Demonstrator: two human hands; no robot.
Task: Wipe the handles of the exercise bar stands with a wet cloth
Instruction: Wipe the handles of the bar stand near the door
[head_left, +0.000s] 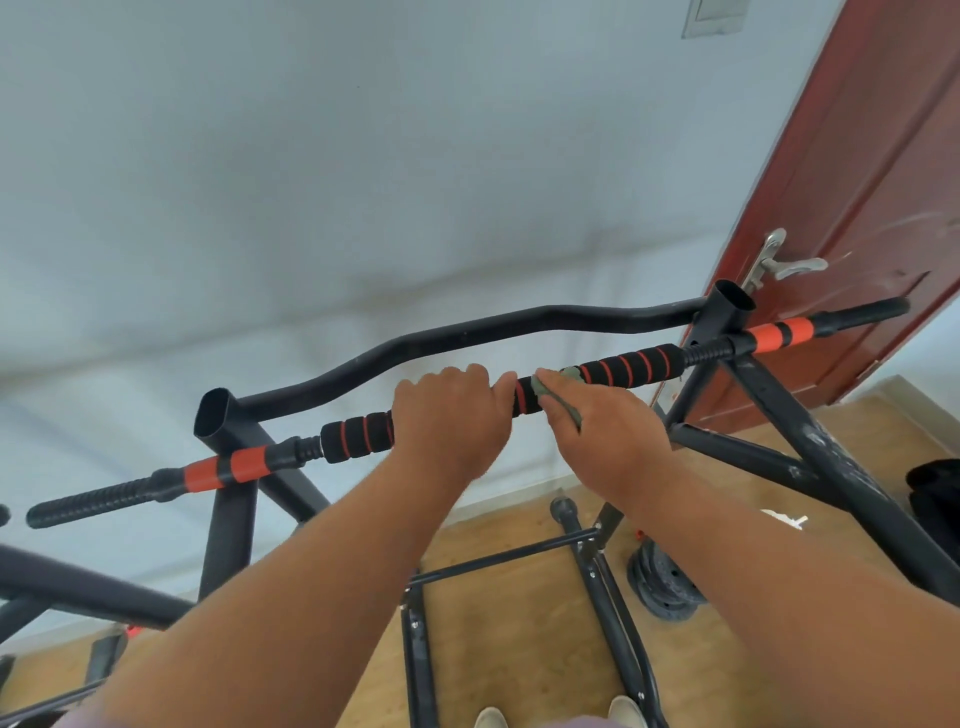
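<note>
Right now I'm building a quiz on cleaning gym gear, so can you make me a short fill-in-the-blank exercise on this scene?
1. The left hand grips the black foam-padded bar with ____ spiral stripes.
2. The right hand presses a grey-green ____ against that bar.
3. The dark red door stands on the ____ side of the view.

Missing words: red; cloth; right

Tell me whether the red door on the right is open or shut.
Open. The red door swings away from the white wall, its free edge and metal lever handle standing clear, with floor visible past its bottom corner.
</note>
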